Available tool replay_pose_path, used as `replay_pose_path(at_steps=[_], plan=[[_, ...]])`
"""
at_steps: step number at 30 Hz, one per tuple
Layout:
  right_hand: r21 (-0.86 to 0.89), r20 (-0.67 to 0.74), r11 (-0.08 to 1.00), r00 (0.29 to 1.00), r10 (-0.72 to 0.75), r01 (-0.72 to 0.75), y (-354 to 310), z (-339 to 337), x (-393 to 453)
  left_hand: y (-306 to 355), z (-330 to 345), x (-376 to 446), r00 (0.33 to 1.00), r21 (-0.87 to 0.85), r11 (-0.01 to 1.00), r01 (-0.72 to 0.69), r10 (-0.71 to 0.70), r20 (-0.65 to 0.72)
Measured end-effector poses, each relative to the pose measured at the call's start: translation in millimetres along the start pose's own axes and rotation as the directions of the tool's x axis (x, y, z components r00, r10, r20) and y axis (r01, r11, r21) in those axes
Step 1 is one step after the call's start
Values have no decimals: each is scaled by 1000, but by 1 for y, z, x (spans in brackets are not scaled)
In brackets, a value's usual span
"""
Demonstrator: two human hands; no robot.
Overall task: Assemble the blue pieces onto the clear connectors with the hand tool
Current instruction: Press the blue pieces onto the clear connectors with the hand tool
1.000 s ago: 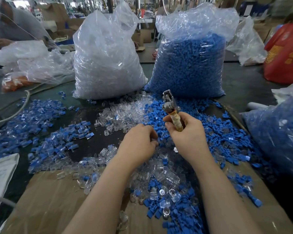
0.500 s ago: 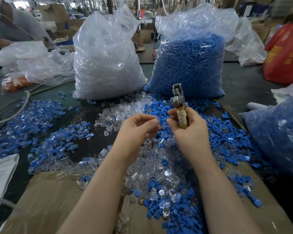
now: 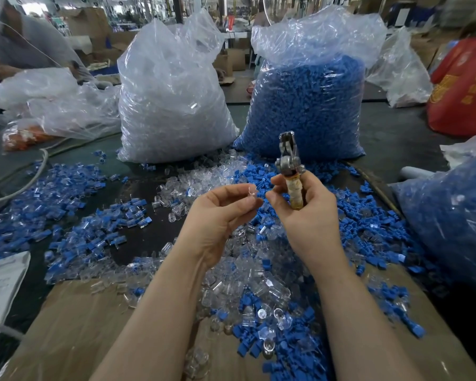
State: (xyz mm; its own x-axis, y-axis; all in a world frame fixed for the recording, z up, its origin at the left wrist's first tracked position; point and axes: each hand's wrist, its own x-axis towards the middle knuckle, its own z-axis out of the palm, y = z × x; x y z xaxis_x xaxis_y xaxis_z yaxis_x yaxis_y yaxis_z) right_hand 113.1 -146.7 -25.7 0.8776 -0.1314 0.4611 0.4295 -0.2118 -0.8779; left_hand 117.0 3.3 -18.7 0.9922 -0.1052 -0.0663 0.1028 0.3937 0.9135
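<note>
Clear connector [image 3: 251, 192] in left hand [image 3: 220, 215], tool [image 3: 290, 171] in right hand [image 3: 305, 213]

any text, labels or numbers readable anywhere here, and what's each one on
No text here can be read.
Red bag, far right: yellow characters, too blurred to read.
Label on the bag of blue pieces at the right edge: dark print on a white patch, cut off and too blurred to read.
White sheet at the left edge: faint lines, too small to read.
Hand tool: no marking visible.
</note>
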Motion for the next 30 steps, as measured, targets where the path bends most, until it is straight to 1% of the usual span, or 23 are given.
replay_pose_path(at_steps=[3,8,15,22,30], plan=[[-34,-18,999,1000,-7,6,1,0,-1,0,-1,0,1000,105,994,-27,26,6],[-65,-23,998,1000,-13,12,1,0,-2,1,1,0,998,193,979,-65,66,2],[-100,4,995,1000,-1,1,1,1,-2,0,2,1,995,258,961,-96,99,2],[-109,25,994,1000,0,3,2,0,-3,2,1,-1,995,233,967,-102,101,16],[-104,45,995,999,13,-9,1,2,-3,1,4,-1,983,310,940,-141,170,-67]])
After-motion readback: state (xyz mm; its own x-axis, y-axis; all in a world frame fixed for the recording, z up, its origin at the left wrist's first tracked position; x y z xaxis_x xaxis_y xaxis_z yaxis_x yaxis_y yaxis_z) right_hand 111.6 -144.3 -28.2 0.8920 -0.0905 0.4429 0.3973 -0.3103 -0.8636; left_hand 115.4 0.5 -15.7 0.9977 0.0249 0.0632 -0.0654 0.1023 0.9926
